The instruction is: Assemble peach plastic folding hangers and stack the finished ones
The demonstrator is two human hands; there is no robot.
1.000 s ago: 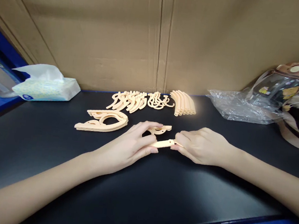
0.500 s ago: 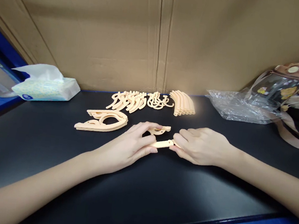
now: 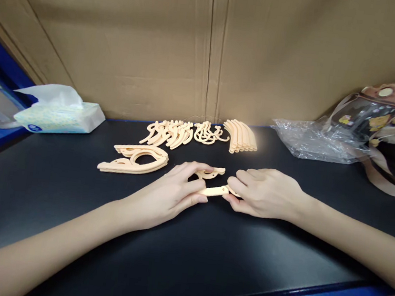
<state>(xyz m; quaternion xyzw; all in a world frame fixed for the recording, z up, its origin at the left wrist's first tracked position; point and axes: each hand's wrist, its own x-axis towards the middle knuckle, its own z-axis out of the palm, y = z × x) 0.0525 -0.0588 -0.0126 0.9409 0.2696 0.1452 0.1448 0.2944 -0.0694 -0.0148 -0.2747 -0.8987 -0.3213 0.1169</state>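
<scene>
Strip, pale, was mid-tabletop, between the two hands; long axis ran left to right, right end slanting slightly away from the wearer. Left hand pinched its left end between thumb and fingers, forefinger on a curved part just behind. Right hand, curled, lay at the other end, pinching a smaller tip, mostly hidden. Tip pointed at the strip's hole; whether joined, could not tell.
</scene>
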